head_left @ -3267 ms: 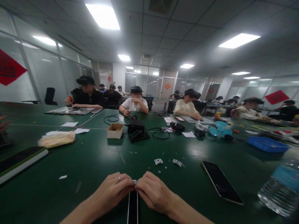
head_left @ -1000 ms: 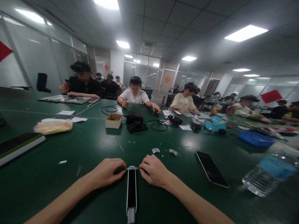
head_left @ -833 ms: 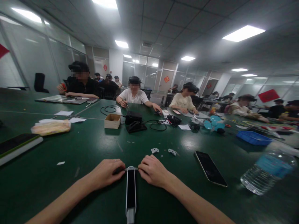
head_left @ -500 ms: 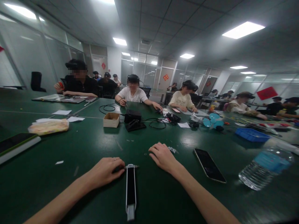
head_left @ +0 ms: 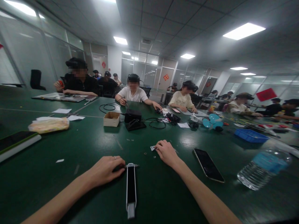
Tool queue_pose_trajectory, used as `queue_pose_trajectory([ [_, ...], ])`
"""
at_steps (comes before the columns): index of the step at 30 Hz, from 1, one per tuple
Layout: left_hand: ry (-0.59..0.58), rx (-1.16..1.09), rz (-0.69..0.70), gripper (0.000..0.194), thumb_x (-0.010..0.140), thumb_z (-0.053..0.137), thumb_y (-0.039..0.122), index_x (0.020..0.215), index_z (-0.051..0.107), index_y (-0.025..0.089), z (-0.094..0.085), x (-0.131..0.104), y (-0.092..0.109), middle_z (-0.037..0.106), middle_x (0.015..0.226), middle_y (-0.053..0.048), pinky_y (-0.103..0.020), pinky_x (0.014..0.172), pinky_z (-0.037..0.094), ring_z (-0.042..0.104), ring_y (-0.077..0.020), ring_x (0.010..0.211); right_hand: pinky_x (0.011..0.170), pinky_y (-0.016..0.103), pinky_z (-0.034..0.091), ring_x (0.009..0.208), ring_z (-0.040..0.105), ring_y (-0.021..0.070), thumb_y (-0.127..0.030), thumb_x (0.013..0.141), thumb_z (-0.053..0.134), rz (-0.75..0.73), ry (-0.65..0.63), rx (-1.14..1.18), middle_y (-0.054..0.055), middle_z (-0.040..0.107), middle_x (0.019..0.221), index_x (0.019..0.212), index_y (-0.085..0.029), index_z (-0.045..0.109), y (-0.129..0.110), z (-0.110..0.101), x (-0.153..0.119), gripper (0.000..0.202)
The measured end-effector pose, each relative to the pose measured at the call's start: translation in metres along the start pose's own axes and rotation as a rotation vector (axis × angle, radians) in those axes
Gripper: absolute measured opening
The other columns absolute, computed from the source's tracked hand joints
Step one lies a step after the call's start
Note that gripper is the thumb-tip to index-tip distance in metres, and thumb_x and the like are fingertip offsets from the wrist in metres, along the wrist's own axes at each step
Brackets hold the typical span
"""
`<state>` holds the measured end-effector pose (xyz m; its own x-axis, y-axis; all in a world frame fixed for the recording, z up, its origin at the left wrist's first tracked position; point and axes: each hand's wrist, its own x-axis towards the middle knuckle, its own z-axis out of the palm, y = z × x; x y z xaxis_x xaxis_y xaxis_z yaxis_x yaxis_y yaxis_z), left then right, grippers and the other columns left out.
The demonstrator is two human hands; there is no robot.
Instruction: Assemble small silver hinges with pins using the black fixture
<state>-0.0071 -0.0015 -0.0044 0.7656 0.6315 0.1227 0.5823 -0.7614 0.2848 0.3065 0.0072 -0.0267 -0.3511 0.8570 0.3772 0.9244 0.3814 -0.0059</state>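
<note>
A long, narrow white-framed piece with a black strip lies lengthwise on the green table. A thin metal bolt runs crosswise through its far end. My left hand is closed at the bolt's left end, thumb and fingertips together on it. Farther forward, my right hand pinches a small white plate with dark holes at its fingertips. Two tiny rings, one brownish and one pale, lie on the table between the hands.
To the right are a smartphone, a water bottle on its side and a blue tray. Ahead stand a small box and a black device with cables. A plastic-wrapped bundle lies left. Several people sit across the table.
My right hand has shifted slightly right and now has the white plate at its fingertips. The pale ring has come into view. My left hand and the framed piece stay in place.
</note>
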Motion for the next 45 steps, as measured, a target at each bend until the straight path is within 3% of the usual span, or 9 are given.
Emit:
queue_pose_trajectory([
  [6,-0.001,0.004,-0.004,0.021,0.09,0.047,0.028,0.101,0.063,0.021,0.0,0.0,-0.001,0.066,0.092,-0.003,-0.025,0.067,0.045,0.062,-0.0165,0.077,0.079,0.034,0.043,0.094,0.053,0.0214,-0.015,0.093,0.047,0.122,0.169,0.013,0.01,0.062,0.1,0.094,-0.016,0.064,0.036,-0.007,-0.001,0.018],
  [9,-0.001,0.007,0.003,0.021,0.09,0.047,0.028,0.101,0.063,0.021,0.001,0.0,-0.002,0.066,0.091,-0.003,-0.025,0.067,0.045,0.063,-0.0172,0.077,0.079,0.033,0.042,0.093,0.052,0.022,-0.014,0.091,0.048,0.157,0.159,-0.022,0.01,0.062,0.1,0.092,-0.016,0.064,0.054,-0.01,-0.005,0.016],
  [12,-0.006,0.014,0.004,0.021,0.09,0.047,0.028,0.102,0.063,0.021,0.002,0.0,-0.002,0.066,0.091,-0.003,-0.026,0.067,0.045,0.063,-0.0174,0.078,0.079,0.033,0.041,0.093,0.052,0.0226,-0.013,0.089,0.05,0.161,0.146,-0.039,0.01,0.062,0.1,0.09,-0.015,0.064,0.057,-0.011,-0.006,0.014],
  [21,-0.022,0.033,-0.007,0.021,0.092,0.045,0.029,0.102,0.062,0.021,0.004,0.001,-0.003,0.065,0.092,-0.003,-0.025,0.068,0.044,0.062,-0.0169,0.078,0.078,0.034,0.044,0.093,0.054,0.0216,-0.011,0.09,0.05,-0.049,0.124,0.034,0.01,0.063,0.102,0.096,-0.015,0.063,0.013,-0.011,0.001,0.015],
  [28,-0.044,-0.04,-0.057,0.025,0.087,0.052,0.032,0.108,0.06,0.02,-0.003,0.0,0.003,0.064,0.097,-0.005,-0.027,0.069,0.046,0.062,-0.0185,0.08,0.078,0.033,0.044,0.091,0.055,0.02,-0.014,0.093,0.047,-0.377,0.367,0.1,0.011,0.064,0.099,0.098,-0.013,0.063,-0.035,-0.011,-0.001,0.017],
  [34,0.122,-0.259,-0.054,0.033,0.089,0.045,0.038,0.112,0.058,0.018,-0.002,0.001,0.011,0.064,0.102,-0.007,-0.03,0.075,0.048,0.059,-0.02,0.085,0.075,0.03,0.043,0.086,0.055,0.0164,-0.014,0.092,0.047,-0.634,0.518,0.195,0.007,0.066,0.094,0.097,-0.014,0.062,-0.082,-0.019,-0.005,0.015],
  [38,0.181,-0.494,-0.13,0.036,0.09,0.042,0.041,0.113,0.058,0.018,0.002,0.003,0.022,0.066,0.092,-0.005,-0.028,0.071,0.048,0.06,-0.0187,0.08,0.073,0.029,0.042,0.083,0.055,0.0148,-0.016,0.095,0.045,-0.673,0.57,0.212,0.005,0.067,0.09,0.096,-0.015,0.062,-0.094,-0.025,-0.008,0.017],
  [42,0.226,-0.691,-0.134,0.039,0.088,0.047,0.042,0.117,0.057,0.018,0.002,0.002,0.03,0.066,0.09,-0.004,-0.029,0.073,0.049,0.061,-0.0191,0.082,0.074,0.029,0.042,0.084,0.056,0.0146,-0.016,0.095,0.045,-0.66,0.576,0.197,0.005,0.067,0.09,0.095,-0.016,0.062,-0.093,-0.025,-0.009,0.018],
  [45,0.252,-0.77,-0.171,0.039,0.088,0.047,0.044,0.114,0.06,0.017,0.0,0.001,0.032,0.064,0.084,-0.003,-0.026,0.065,0.048,0.058,-0.0169,0.072,0.074,0.029,0.042,0.084,0.056,0.0141,-0.015,0.096,0.043,-0.648,0.559,0.176,0.005,0.066,0.091,0.094,-0.017,0.063,-0.091,-0.024,-0.008,0.02],
])
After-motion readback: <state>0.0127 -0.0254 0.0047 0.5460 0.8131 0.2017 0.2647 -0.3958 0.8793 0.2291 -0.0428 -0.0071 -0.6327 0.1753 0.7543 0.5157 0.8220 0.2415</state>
